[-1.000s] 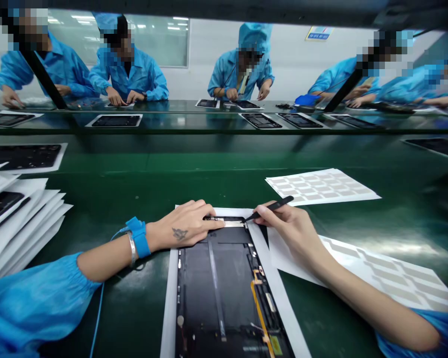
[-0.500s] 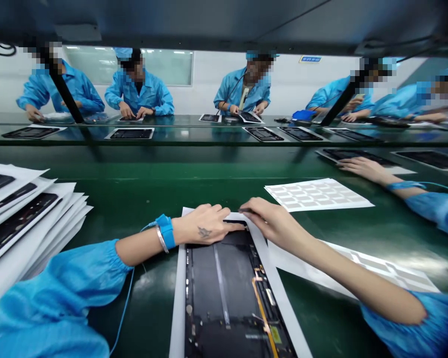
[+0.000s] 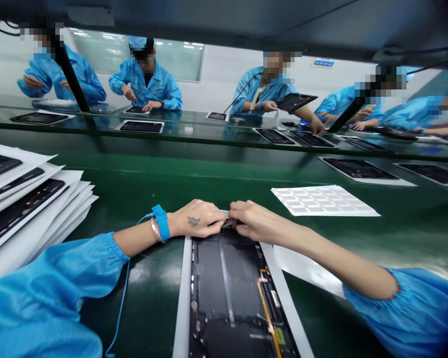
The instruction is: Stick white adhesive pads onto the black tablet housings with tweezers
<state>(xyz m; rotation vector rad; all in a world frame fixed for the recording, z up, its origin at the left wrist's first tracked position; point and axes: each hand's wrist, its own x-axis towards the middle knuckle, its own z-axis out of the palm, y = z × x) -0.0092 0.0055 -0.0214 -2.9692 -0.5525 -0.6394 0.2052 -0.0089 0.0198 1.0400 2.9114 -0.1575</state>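
Centrally in the head view, a flat black rectangular device housing [image 3: 211, 283] lies on a white paper sheet [image 3: 181, 303] on the glossy dark green surface [image 3: 153, 311], its near end cut off by the bottom of the frame. Both bare hands meet at the housing's far edge. The left hand [image 3: 203, 218] rests over the far left corner, its fingers bent and close together; their tips are partly hidden, so I cannot tell whether they grip anything. The right hand [image 3: 257, 221] is over the far right part, its fingers pinching a slim dark tool [image 3: 229, 223], mostly covered by the hand. A narrow pale grey strip [image 3: 226, 283] runs lengthwise down the housing, and a thin orange flat cable [image 3: 264, 303] follows its right side. Around the left wrist sit a bright blue fabric strap [image 3: 161, 223] and a silver metal bracelet [image 3: 154, 229]. Toward the left edge of the surface stands a fanned stack of white paper sheets with black housings between them [image 3: 59, 214]. A white sheet of pale grey rectangular labels [image 3: 324, 200] lies beyond the right forearm; another white sheet [image 3: 308, 271] is partly under that arm.
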